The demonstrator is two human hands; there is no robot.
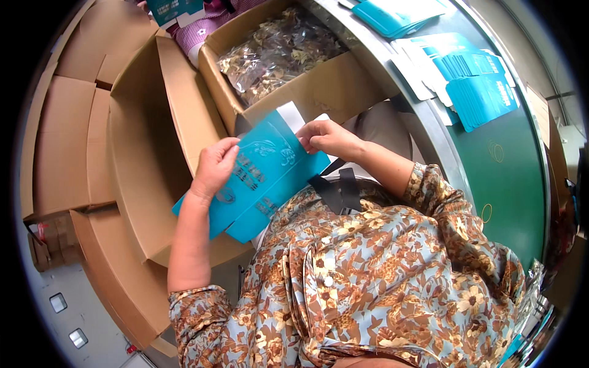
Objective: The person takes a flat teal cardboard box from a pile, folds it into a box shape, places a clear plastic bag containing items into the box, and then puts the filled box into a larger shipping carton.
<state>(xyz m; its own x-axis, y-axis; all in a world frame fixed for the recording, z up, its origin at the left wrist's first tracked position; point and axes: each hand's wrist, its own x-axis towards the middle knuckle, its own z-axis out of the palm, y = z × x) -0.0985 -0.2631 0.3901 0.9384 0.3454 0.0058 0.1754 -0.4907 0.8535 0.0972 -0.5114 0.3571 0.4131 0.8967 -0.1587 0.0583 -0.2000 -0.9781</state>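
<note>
A flat teal printed carton [264, 178] with white flaps at its top lies tilted across my lap in front of an open cardboard box. My left hand [216, 164] grips its left side, thumb on the printed face. My right hand [322, 136] is at the upper right edge, fingers curled and pinched on the carton near a white flap. The open cardboard box [138, 122] at the left has its inside visible. Beyond my hands, another box [331, 89] holds clear plastic bags of pale brown, crumpled-looking contents [276, 52].
A metal-edged table with a green top [503, 178] curves along the right, holding stacks of teal cartons [475, 92] and rubber bands. More cardboard boxes [64, 141] stand at the left. At the top, another person's purple checked sleeve [196, 34] shows beside a teal carton.
</note>
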